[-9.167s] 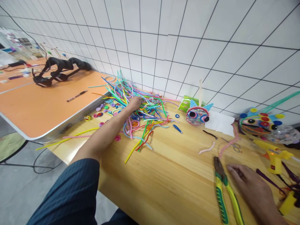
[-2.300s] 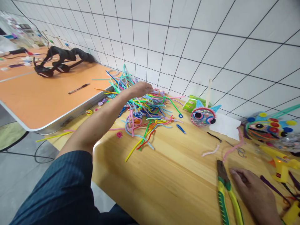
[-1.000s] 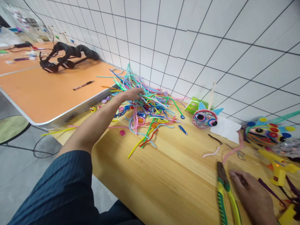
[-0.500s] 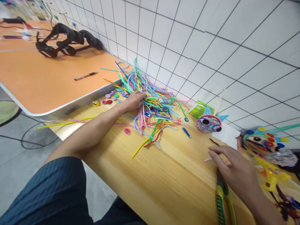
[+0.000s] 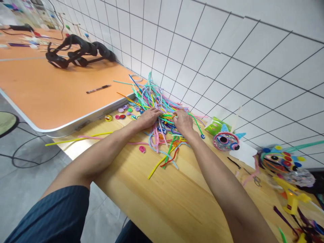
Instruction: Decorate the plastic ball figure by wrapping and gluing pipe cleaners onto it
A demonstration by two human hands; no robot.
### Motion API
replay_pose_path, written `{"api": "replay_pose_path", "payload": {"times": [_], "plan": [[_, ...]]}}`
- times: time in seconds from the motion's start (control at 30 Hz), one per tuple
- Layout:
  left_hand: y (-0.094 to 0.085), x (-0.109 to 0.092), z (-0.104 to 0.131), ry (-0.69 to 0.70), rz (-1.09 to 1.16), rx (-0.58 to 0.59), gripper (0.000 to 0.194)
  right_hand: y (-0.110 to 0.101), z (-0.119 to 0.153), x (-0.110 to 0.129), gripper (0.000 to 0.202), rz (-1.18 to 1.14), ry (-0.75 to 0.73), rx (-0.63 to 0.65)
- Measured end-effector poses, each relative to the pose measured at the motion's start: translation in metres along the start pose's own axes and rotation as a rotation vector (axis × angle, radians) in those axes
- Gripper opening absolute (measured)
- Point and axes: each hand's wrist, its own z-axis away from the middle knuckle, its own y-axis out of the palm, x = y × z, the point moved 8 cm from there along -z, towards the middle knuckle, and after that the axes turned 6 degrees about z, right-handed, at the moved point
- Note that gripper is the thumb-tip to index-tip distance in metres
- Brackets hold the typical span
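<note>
A tangled heap of colourful pipe cleaners (image 5: 164,98) lies on the wooden table against the wall. My left hand (image 5: 151,118) rests at the heap's near left side, its fingers curled onto some of the pipe cleaners. On the right, my right hand (image 5: 184,122) has its fingers closed around green and yellow pipe cleaners, whose strands run across between both hands. The fingertips are partly hidden among the strands. Several small coiled pipe-cleaner pieces lie left of the heap, among them a red coil (image 5: 122,116). A pink coil (image 5: 142,149) sits nearer to me.
Right of the heap stands a decorated head (image 5: 224,141) with blue ears, beside a green packet (image 5: 215,125). A yellow glue gun (image 5: 291,195), scissors (image 5: 257,181) and a second decorated piece (image 5: 280,158) lie farther right. An orange table (image 5: 63,98) adjoins at left, holding a pen (image 5: 98,89) and black headsets (image 5: 78,50).
My right hand has moved from the pliers' side at the right to the pipe-cleaner heap and closed on strands there. My left hand stays on the heap. The pliers are out of sight.
</note>
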Motion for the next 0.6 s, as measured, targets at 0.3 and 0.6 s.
{"api": "replay_pose_path", "payload": {"times": [0.3, 0.6], "plan": [[0.001, 0.003, -0.002, -0.032, 0.008, -0.038, 0.045, -0.001, 0.006, 0.002, 0.038, 0.019, -0.036, 0.028], [0.001, -0.001, 0.0, -0.034, -0.014, -0.044, 0.047, 0.007, -0.001, -0.004, 0.041, 0.044, 0.099, 0.087]]}}
